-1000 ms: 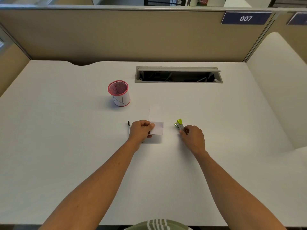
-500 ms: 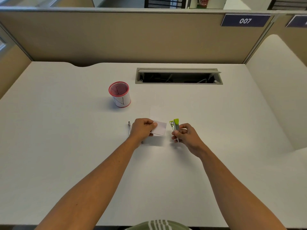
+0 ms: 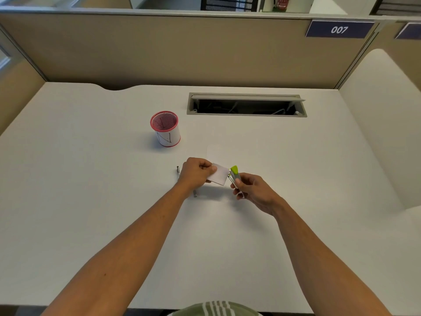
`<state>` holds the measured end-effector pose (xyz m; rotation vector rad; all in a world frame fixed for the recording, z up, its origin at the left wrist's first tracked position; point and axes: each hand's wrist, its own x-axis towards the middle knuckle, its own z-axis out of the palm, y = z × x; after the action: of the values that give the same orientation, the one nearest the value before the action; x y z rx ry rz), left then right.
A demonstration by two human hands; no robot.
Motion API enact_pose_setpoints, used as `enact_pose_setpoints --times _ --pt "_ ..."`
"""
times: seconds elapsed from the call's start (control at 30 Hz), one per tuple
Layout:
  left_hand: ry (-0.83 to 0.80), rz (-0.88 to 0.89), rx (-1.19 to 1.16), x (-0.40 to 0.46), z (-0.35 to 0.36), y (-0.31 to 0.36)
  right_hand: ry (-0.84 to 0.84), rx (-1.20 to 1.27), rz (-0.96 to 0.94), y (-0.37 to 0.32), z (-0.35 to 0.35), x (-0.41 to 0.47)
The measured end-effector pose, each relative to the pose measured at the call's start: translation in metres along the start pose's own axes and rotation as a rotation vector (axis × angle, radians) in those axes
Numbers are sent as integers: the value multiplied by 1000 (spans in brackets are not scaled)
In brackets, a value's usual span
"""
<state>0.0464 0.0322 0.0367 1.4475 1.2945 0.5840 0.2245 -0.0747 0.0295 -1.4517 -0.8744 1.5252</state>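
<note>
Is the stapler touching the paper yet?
Cannot tell. Head view: the stapler sits right at the paper edge, but neither contact nor gap is plain.

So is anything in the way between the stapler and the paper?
Nothing visible. The right hand holds the stapler with its mouth at the edge of the paper pinched by the left hand.
</note>
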Motion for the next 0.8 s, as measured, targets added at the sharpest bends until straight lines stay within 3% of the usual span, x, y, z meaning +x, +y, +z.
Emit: enact_pose_setpoints --times 0.53,0.8 --pt "-50 12 108 2 -2 2 -6 -232 -14 -7 14 6" --pt "-68 46 180 -1 -5 1 46 -210 -9 -10 22 10"
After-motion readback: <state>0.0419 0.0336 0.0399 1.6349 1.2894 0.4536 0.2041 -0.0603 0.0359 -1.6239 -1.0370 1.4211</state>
